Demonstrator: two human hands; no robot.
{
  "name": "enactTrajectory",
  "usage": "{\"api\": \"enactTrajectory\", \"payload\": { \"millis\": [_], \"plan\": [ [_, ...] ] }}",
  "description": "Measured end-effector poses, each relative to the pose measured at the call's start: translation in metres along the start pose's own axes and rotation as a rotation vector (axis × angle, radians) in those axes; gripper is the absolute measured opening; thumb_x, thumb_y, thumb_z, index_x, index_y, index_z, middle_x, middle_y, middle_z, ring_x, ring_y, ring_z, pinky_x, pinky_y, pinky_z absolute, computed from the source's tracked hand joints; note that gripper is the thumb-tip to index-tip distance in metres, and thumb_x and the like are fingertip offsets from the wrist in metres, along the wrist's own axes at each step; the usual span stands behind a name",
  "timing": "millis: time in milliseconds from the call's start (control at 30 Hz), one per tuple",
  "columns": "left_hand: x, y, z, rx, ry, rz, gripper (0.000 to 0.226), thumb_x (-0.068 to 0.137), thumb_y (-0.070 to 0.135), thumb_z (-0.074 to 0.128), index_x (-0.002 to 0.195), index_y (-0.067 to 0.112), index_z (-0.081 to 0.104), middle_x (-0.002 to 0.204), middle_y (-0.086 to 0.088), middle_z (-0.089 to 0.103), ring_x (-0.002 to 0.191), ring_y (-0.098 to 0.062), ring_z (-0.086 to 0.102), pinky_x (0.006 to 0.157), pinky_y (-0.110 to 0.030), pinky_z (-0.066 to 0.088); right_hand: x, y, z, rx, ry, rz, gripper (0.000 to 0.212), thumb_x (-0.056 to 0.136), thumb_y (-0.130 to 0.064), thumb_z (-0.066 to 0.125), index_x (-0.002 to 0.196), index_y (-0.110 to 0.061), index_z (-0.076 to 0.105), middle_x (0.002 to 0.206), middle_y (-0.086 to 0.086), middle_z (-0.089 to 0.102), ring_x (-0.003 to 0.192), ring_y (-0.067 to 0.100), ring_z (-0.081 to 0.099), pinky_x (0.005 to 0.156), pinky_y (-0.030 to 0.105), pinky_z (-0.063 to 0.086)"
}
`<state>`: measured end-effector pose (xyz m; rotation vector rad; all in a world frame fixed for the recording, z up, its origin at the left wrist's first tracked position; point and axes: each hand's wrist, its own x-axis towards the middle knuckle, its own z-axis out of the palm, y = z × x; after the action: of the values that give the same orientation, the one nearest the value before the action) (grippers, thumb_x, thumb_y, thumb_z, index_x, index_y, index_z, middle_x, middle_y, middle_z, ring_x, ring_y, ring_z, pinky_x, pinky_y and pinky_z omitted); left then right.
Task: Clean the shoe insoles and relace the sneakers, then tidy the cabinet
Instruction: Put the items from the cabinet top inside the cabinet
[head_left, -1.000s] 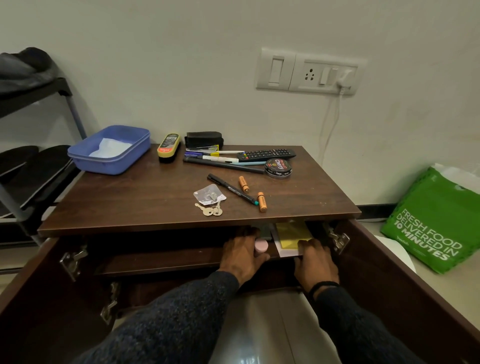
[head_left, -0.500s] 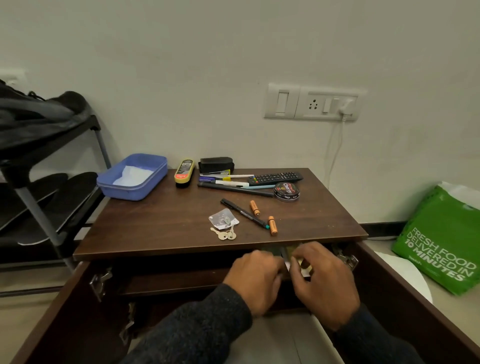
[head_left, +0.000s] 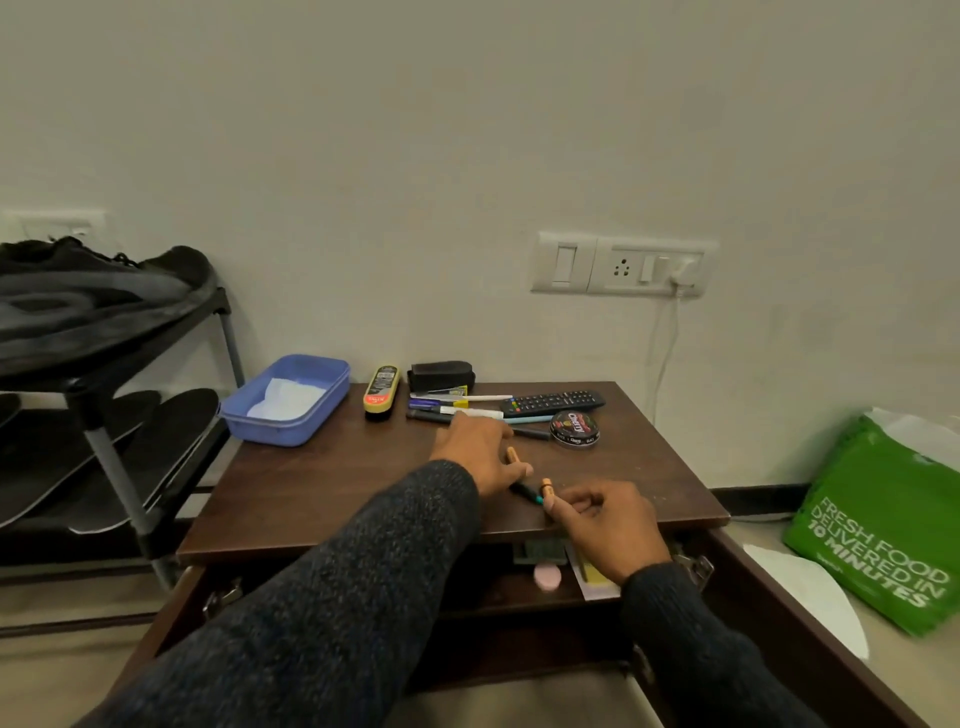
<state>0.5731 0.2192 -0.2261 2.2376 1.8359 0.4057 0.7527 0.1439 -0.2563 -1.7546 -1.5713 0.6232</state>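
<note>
Reaching over the brown cabinet (head_left: 322, 483), the left hand (head_left: 480, 452) lies on top with its fingers curled round a black pen (head_left: 527, 492), an orange battery (head_left: 513, 454) just beside its fingertips. The right hand (head_left: 605, 525) pinches a second orange battery (head_left: 546, 487) at the front edge. Behind them lie a remote (head_left: 551, 401), a round polish tin (head_left: 574, 428), more pens (head_left: 457, 402), a shoe brush (head_left: 382, 389) and a blue tray (head_left: 306, 415), while black insoles (head_left: 150, 441) rest on the rack (head_left: 104, 452) to the left under a dark sneaker (head_left: 93, 291).
</note>
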Motion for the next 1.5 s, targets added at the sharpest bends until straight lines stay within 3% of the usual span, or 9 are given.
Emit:
{"api": "enactTrajectory", "payload": {
  "millis": [200,333,433,667,800,1067,1200,1333,1500],
  "plan": [
    [0.01,0.007,0.006,0.043,-0.022,-0.072,0.046,0.082,0.06,0.071,0.113,0.025,0.07,0.124,-0.002,0.061,0.125,-0.024,0.043,0.1,-0.044,0.042,0.011,0.001,0.01,-0.041,0.069,0.075,0.013,0.082,-0.033,0.08,0.078,-0.021,0.077,0.072,-0.006,0.071,0.074,0.007,0.066,0.076,0.035,0.06],
    [0.017,0.01,0.003,0.074,-0.066,-0.053,0.059,0.079,0.063,0.072,0.122,0.023,0.066,0.127,-0.002,0.059,0.126,-0.026,0.044,0.103,-0.049,0.042,0.02,0.005,0.014,-0.123,0.091,0.091,0.013,0.082,-0.032,0.079,0.077,-0.021,0.077,0.078,-0.005,0.07,0.083,0.009,0.063,0.079,0.035,0.059],
    [0.029,0.007,0.005,0.027,-0.101,-0.07,0.059,0.072,0.063,0.076,0.113,0.02,0.071,0.116,-0.002,0.064,0.118,-0.023,0.05,0.102,-0.051,0.044,0.031,0.005,0.016,-0.141,0.099,0.147,0.015,0.082,-0.032,0.078,0.074,-0.02,0.074,0.083,-0.001,0.07,0.083,0.011,0.063,0.074,0.034,0.058],
    [0.022,0.003,0.008,-0.033,0.044,-0.033,0.053,0.068,0.07,0.071,0.104,0.031,0.067,0.115,0.005,0.063,0.122,-0.021,0.045,0.105,-0.053,0.034,0.025,0.007,0.018,-0.166,0.154,0.208,0.017,0.083,-0.037,0.075,0.082,-0.022,0.068,0.085,-0.002,0.067,0.077,0.012,0.063,0.074,0.036,0.059],
    [0.003,0.008,0.0,-0.23,0.305,0.074,0.05,0.067,0.08,0.06,0.093,0.037,0.058,0.103,0.017,0.06,0.11,-0.012,0.048,0.099,-0.043,0.034,0.009,-0.001,0.006,0.129,0.147,0.237,0.007,0.091,-0.023,0.07,0.087,-0.017,0.071,0.083,0.003,0.072,0.07,0.013,0.069,0.063,0.029,0.06],
    [-0.116,0.017,0.014,-0.606,0.451,0.297,0.039,0.074,0.065,0.075,0.096,0.041,0.054,0.088,0.022,0.057,0.086,-0.001,0.054,0.073,-0.02,0.046,-0.05,-0.004,-0.029,0.522,-0.145,0.092,0.024,0.085,-0.023,0.072,0.105,-0.01,0.076,0.094,0.009,0.076,0.084,0.024,0.072,0.073,0.032,0.06],
    [-0.166,0.001,0.047,-0.53,0.374,0.247,0.041,0.071,0.069,0.074,0.094,0.042,0.054,0.081,0.023,0.057,0.079,-0.002,0.055,0.065,-0.013,0.041,-0.063,0.017,-0.026,0.491,-0.384,0.065,0.019,0.086,-0.019,0.074,0.101,-0.009,0.078,0.092,0.019,0.074,0.076,0.023,0.068,0.068,0.032,0.059],
    [-0.174,-0.022,0.079,-0.308,0.203,0.153,0.049,0.069,0.083,0.058,0.095,0.042,0.05,0.08,0.024,0.054,0.083,0.003,0.049,0.076,-0.027,0.046,-0.063,0.041,-0.009,0.44,-0.514,0.128,0.017,0.087,-0.013,0.075,0.1,-0.001,0.076,0.088,0.021,0.073,0.07,0.022,0.066,0.063,0.029,0.057],
    [-0.143,-0.041,0.1,-0.126,0.069,0.023,0.051,0.068,0.081,0.054,0.094,0.037,0.051,0.077,0.017,0.056,0.079,-0.003,0.055,0.08,-0.032,0.05,-0.045,0.065,0.034,0.288,-0.408,0.252,0.007,0.089,-0.01,0.072,0.094,-0.007,0.077,0.088,0.014,0.073,0.074,0.019,0.067,0.069,0.036,0.062]
  ]
}}
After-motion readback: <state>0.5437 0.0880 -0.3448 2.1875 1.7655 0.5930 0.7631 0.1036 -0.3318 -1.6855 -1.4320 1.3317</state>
